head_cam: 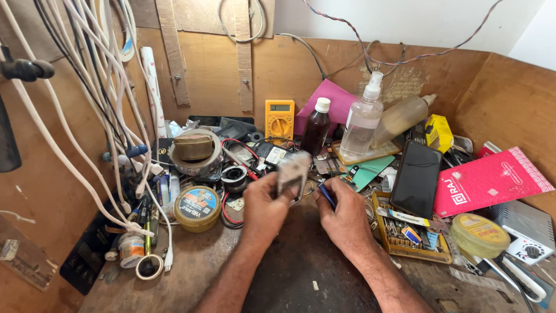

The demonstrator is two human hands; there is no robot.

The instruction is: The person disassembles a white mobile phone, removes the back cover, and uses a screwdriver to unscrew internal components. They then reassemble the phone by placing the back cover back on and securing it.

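My left hand (263, 208) holds a small grey rectangular device (292, 173) upright above the dark mat (301, 272) in the middle of the bench. My right hand (346, 215) is closed around a thin blue-handled tool (326, 194) whose tip points toward the device's lower right edge. The two hands are close together, almost touching. Whether the tool tip touches the device is hidden by my fingers.
Behind stand a yellow multimeter (279, 120), a brown bottle (316, 128) and a clear spray bottle (363, 122). A round tin (197, 208) and tape roll (195, 152) lie left, under hanging white cables (98, 87). A black phone (416, 178), parts tray (405, 235) and pink packet (486, 181) lie right.
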